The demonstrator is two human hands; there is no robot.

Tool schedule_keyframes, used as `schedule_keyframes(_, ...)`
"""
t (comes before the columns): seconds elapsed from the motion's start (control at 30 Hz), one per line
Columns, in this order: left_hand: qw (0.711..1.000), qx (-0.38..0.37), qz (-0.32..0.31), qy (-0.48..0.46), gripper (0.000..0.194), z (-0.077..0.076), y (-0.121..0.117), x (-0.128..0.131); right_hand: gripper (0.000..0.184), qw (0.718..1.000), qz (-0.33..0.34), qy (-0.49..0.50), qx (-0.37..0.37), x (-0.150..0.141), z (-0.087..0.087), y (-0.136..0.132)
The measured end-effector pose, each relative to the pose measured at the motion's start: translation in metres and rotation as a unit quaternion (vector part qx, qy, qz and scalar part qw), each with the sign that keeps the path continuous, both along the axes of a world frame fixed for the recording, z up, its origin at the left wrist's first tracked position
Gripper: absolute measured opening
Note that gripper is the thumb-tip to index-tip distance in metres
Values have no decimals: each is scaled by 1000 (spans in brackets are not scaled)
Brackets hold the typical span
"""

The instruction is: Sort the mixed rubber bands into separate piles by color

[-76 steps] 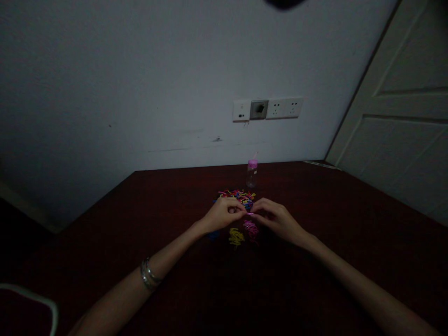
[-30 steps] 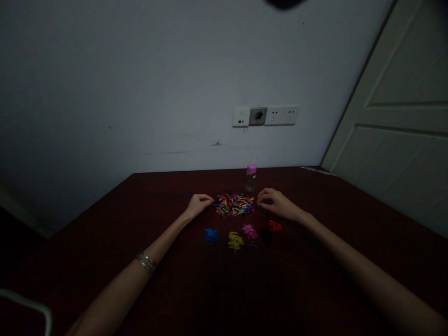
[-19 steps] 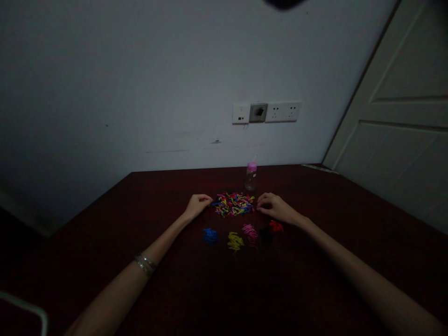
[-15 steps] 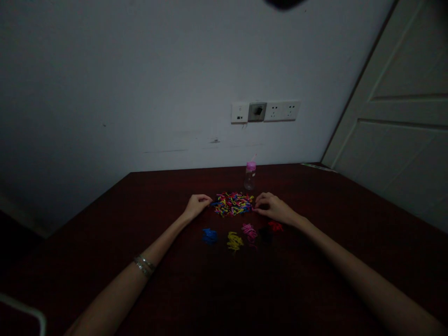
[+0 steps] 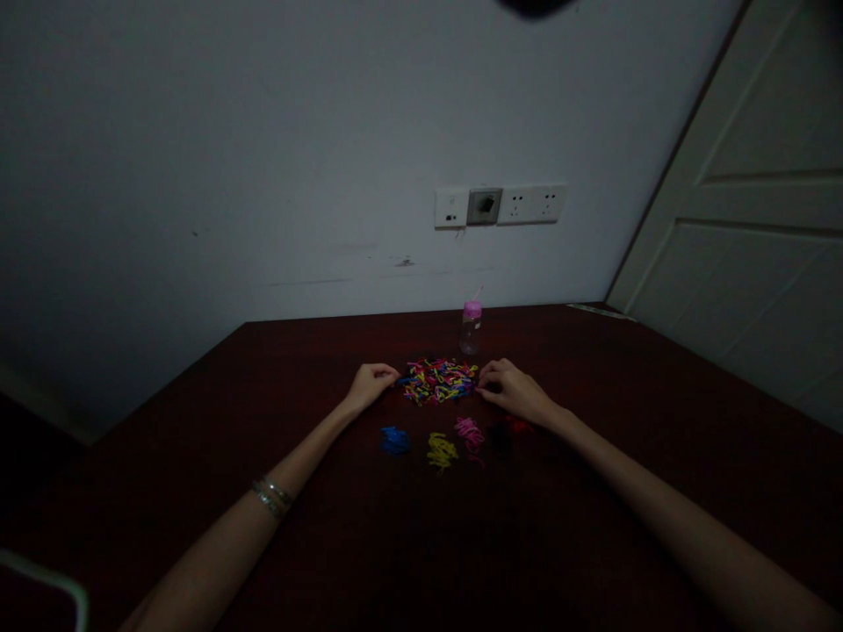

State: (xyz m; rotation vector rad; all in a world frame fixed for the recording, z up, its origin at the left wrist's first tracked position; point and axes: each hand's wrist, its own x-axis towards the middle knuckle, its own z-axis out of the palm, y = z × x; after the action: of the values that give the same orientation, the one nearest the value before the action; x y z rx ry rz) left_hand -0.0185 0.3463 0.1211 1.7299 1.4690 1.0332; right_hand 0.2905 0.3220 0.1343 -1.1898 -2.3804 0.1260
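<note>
A mixed pile of small rubber bands [image 5: 440, 381] in pink, yellow, blue, red and black lies mid-table between my hands. My left hand [image 5: 370, 386] is at the pile's left edge, thumb and forefinger pinched together, with a blue band at the fingertips. On the opposite edge, my right hand [image 5: 514, 389] has its fingers curled in a pinch; what they hold is too small to make out. Nearer me lie sorted heaps: blue bands [image 5: 394, 441], yellow bands [image 5: 441, 452], pink bands [image 5: 470, 434], dark bands [image 5: 500, 436] and red bands [image 5: 519, 425], partly behind my right wrist.
Behind the pile stands a clear bottle [image 5: 470, 335] with a pink lid and straw. The dark red table [image 5: 316, 544] meets a wall with a socket panel [image 5: 530, 204]. A white door [image 5: 757, 254] is on the right. A pale curved bar [image 5: 49, 575] shows at lower left.
The fingertips of my right hand have drawn slightly closer together at the pile's edge. My left hand and the heaps stay as they were; the view has shifted a little.
</note>
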Motion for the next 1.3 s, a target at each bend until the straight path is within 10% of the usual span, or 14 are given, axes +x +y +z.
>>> schedule_keyframes(0.77,1000,-2,3,1,21,10,-8,4,10,999,16,32,2,1,5,2)
schedule_keyframes(1.3,997,64,-49,-9,26,34,-27,28,9,974,103,198,42,-21,57,-35)
